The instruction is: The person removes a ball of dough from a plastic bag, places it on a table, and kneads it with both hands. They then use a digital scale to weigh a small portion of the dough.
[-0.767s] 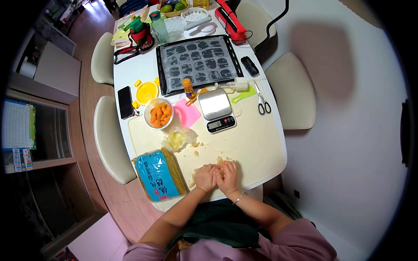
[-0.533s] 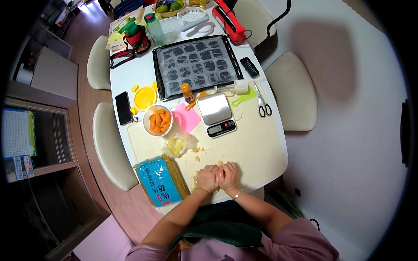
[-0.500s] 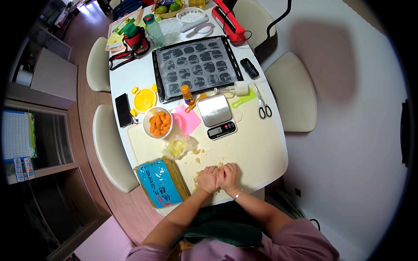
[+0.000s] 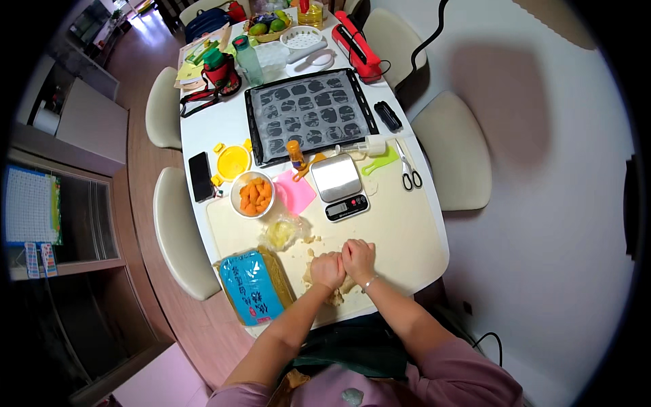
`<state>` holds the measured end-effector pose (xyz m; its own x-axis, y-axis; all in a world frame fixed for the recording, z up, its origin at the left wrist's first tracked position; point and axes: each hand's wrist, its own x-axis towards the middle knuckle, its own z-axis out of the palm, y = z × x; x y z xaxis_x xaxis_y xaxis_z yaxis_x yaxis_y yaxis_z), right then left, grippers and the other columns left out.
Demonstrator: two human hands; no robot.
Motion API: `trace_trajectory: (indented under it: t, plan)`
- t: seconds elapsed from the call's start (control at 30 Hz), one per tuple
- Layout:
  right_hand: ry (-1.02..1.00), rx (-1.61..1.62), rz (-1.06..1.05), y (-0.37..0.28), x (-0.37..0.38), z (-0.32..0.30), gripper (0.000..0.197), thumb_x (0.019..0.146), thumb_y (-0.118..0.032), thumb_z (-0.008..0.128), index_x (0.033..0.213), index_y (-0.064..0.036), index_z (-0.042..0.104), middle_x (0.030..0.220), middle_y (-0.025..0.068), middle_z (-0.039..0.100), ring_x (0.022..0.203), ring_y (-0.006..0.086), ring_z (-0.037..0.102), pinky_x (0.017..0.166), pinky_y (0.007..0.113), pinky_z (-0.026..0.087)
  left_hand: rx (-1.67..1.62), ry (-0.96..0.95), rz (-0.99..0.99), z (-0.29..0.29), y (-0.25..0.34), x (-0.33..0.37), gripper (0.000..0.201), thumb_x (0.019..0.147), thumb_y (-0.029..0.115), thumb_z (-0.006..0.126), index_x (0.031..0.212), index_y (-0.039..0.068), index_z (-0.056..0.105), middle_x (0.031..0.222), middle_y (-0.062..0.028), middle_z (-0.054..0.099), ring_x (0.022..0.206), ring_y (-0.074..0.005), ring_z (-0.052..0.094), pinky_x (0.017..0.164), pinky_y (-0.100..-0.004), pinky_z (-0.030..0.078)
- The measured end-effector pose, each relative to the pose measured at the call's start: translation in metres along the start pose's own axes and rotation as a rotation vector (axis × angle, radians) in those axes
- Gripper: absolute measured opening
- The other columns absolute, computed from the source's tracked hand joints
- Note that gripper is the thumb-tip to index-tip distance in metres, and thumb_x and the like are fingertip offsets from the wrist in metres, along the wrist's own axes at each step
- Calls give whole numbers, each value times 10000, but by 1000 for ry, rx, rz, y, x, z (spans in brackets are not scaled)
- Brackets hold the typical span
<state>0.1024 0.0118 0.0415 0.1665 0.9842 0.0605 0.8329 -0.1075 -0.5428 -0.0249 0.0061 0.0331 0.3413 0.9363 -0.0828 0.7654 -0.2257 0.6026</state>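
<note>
My left hand (image 4: 328, 271) and my right hand (image 4: 359, 258) press side by side, fingers curled, onto a lump of crumbly pale dough (image 4: 348, 286). The hands mostly cover it, and loose bits lie around it on the cream mat (image 4: 407, 237). A bracelet circles my right wrist. Left of my left forearm lies a blue and gold package (image 4: 249, 285). Beyond the hands, a clear plastic bag (image 4: 282, 232) with something pale yellow in it rests on the mat. A kitchen scale (image 4: 337, 180) with a bare steel plate stands farther off.
A white bowl (image 4: 236, 201) of orange pieces stands by a pink sheet (image 4: 299, 192) and a yellow lid (image 4: 233, 161). Farther back lies a paper-lined black baking tray (image 4: 308, 108). Scissors (image 4: 408, 169) and a green spatula (image 4: 381, 161) are at right, a phone (image 4: 200, 176) at left.
My right hand has shifted slightly farther from me, and both hands now leave more dough and crumbs showing on the near side. The whole view has tilted a little.
</note>
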Motion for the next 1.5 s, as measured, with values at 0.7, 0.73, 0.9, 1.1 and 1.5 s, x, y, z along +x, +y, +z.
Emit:
trace_trajectory:
  t: [0.7, 0.73, 0.9, 1.1, 1.5]
  plan:
    - [63, 1, -173, -36, -55, -50, 185, 854, -255, 675, 891, -82, 729, 965, 63, 702, 905, 271, 623, 873, 418, 461, 2, 371, -7, -34, 11, -52, 167, 886, 191, 600, 1009, 105, 674, 1068, -89, 647, 1041, -299, 565, 960, -467, 372]
    - [102, -38, -217, -37, -55, -52, 199, 860, -263, 672, 906, -77, 728, 976, 62, 703, 911, 269, 623, 883, 423, 453, 42, 386, 8, -27, 10, -58, 188, 897, 196, 578, 1037, 105, 666, 1106, -91, 635, 1072, -305, 547, 984, -481, 346]
    - [78, 7, -262, -39, -60, -40, 220, 869, -259, 656, 962, -74, 731, 1004, 55, 708, 951, 248, 631, 914, 419, 430, -81, 385, 105, -3, -4, -45, 236, 881, 290, 499, 849, 115, 654, 875, -68, 636, 887, -306, 555, 867, -470, 385]
    - [55, -59, -252, -23, -46, -17, 171, 848, -230, 609, 718, -121, 631, 734, 41, 606, 759, 237, 572, 811, 411, 410, -30, 283, 87, 5, -6, -22, 235, 868, 299, 533, 725, 129, 609, 768, -36, 614, 818, -270, 573, 809, -430, 409]
    - [-186, 37, -294, 2, -10, -9, 221, 842, -228, 596, 637, -143, 597, 647, 37, 603, 656, 253, 573, 706, 418, 387, 113, 24, 50, 1, -18, 1, 250, 839, 317, 566, 654, 165, 640, 676, -18, 630, 734, -252, 586, 749, -444, 378]
